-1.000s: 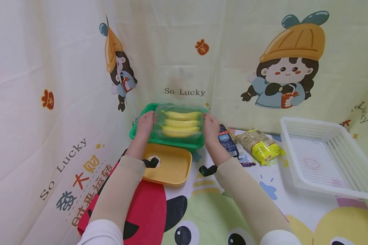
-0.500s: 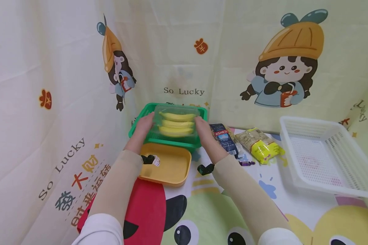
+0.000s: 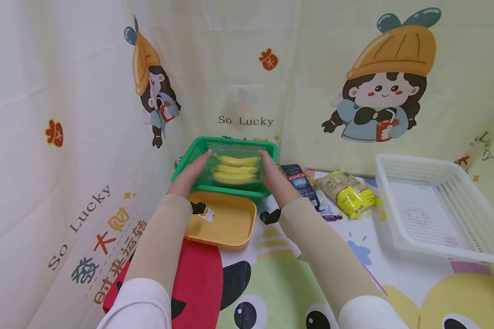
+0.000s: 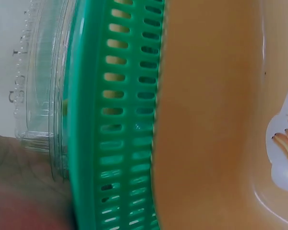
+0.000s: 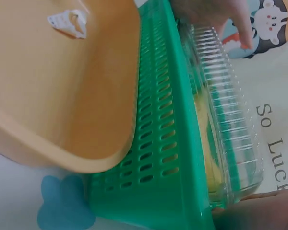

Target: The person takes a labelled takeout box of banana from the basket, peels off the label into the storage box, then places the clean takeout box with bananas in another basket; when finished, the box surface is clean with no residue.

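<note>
A clear plastic clamshell box (image 3: 239, 150) with several yellow bananas (image 3: 235, 177) inside sits in the green slotted basket (image 3: 220, 189). In the right wrist view the clear lid (image 5: 235, 124) stands above the basket's rim. At the box's left end is my left hand (image 3: 192, 172), its fingers extended along the side. My right hand (image 3: 275, 176) lies against the opposite end with straight fingers. The left thumb (image 5: 242, 28) points away from the lid. Fingertips of both hands are partly hidden by the box and the basket.
An orange-yellow tray (image 3: 226, 224) with a banana sticker stands before the basket. To the right lie a dark blue AGNESI packet (image 3: 300, 180), a yellow-and-clear bag (image 3: 350, 192), a small purple-wrapped item (image 3: 332, 218) and a white perforated basket (image 3: 395, 219). Printed curtains close off the back and left.
The banana box has moved down and slightly left into the green basket. My hands have gone from gripping its ends to extended fingers along them.
</note>
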A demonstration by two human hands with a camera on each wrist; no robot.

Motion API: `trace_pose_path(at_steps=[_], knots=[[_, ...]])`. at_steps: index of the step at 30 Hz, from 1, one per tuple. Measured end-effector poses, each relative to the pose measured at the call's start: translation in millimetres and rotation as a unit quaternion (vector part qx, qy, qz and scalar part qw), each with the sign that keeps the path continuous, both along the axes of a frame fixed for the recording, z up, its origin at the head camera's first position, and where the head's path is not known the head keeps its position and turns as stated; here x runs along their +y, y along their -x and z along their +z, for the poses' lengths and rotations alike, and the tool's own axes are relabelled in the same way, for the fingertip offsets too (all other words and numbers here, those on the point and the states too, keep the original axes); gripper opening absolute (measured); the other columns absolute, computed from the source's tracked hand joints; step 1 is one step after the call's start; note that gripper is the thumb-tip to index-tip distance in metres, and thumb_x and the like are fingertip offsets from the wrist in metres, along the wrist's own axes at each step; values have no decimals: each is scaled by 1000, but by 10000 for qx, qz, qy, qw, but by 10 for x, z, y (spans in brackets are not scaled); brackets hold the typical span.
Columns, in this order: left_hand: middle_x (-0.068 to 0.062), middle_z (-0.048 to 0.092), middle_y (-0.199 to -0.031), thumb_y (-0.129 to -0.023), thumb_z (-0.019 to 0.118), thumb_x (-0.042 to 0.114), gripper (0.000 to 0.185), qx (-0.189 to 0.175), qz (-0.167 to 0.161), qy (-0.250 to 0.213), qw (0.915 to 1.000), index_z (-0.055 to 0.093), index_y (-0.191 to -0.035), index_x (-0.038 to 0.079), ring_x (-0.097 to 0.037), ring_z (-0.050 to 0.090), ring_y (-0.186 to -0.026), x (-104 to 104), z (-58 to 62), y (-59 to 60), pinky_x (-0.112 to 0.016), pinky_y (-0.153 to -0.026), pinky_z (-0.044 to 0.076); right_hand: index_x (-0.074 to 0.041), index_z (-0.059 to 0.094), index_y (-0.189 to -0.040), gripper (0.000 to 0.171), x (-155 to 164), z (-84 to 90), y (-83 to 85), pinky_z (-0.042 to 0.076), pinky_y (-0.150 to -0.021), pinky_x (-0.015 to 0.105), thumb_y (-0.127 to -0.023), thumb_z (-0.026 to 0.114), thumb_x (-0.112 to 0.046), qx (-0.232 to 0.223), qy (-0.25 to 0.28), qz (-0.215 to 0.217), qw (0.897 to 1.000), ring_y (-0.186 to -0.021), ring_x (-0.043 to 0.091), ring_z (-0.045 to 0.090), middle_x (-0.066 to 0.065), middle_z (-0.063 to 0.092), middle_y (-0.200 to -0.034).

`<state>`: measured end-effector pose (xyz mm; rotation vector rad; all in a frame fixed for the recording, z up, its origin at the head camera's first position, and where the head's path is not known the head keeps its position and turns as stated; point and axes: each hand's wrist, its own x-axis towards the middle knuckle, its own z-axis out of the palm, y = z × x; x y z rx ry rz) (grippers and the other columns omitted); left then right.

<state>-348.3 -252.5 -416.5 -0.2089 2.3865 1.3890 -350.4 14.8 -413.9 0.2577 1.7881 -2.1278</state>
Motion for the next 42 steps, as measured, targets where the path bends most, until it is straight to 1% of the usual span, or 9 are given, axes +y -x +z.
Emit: trace_pose_path(at_steps=[9,16,23,26,31,33,37,40,42], knots=[[2,-12,-167,-71,23,96,110,-281,-166,210,9992,-3,-159,36,-30,-12,-154,-3,-2,41,-61,-122,0,-35,7,-159,66,-56,-69,-17,5,-126,50,-102,27,-61,86,-314,21,9995,-155,21,-3,-6,-2,-168],[-9,3,-168,-67,35,97,121,-783,294,-15,9965,0,-160,28,-36,2,-154,-52,-72,34,-58,-123,6,-32,10,-160,71,-135,-143,-63,8,-126,48,-100,28,-64,-12,-411,-87,9991,-155,22,2,-5,2,-168],[-4,2,-168,-81,27,89,105,-273,-30,210,9994,6,-161,25,-33,2,-155,-10,-77,7,-56,-124,6,-29,9,-160,72,-165,-180,-88,9,-126,48,-100,26,-65,-23,-656,1,9978,-155,22,2,-6,2,-168],[-3,1,-168,-78,27,91,110,-270,-87,234,9993,7,-161,22,-32,0,-155,-2,-69,-2,-55,-124,5,-25,10,-160,73,-176,-181,-100,11,-126,47,-100,26,-63,-21,-728,-14,9973,-155,23,5,-3,4,-168],[-11,3,-168,-82,20,88,108,-44,-278,597,9978,11,-160,14,-37,4,-154,58,-88,34,-56,-124,9,-22,15,-160,72,-187,-169,-122,14,-125,46,-101,25,-62,11,-932,-80,9956,-155,24,10,0,10,-168],[-13,4,-167,-86,17,84,104,67,-252,849,9960,10,-160,12,-39,6,-153,91,-106,57,-57,-123,11,-23,17,-160,67,-179,-160,-113,13,-126,44,-103,24,-58,303,-1230,-69,9919,-155,23,10,-1,12,-168],[-14,1,-167,-94,18,75,95,239,-85,1178,9927,0,-160,9,-39,3,-153,117,-153,96,-57,-123,10,-21,24,-159,56,-136,-143,-117,12,-126,40,-108,23,-44,1152,-1929,32,9744,-155,22,10,0,17,-167],[-17,1,-167,-100,23,65,84,703,-173,1610,9843,2,-160,9,-39,2,-153,134,-144,56,-57,-123,10,-19,28,-157,55,-61,-111,-181,14,-126,38,-108,23,-42,1557,-2215,127,9626,-154,22,15,2,22,-166],[-20,6,-166,-102,25,60,79,1122,-428,2122,9698,10,-160,8,-42,5,-152,171,-108,7,-58,-122,11,-20,33,-156,56,18,-79,-238,17,-125,38,-107,25,-46,1615,-2237,116,9611,-153,22,20,1,27,-164]])
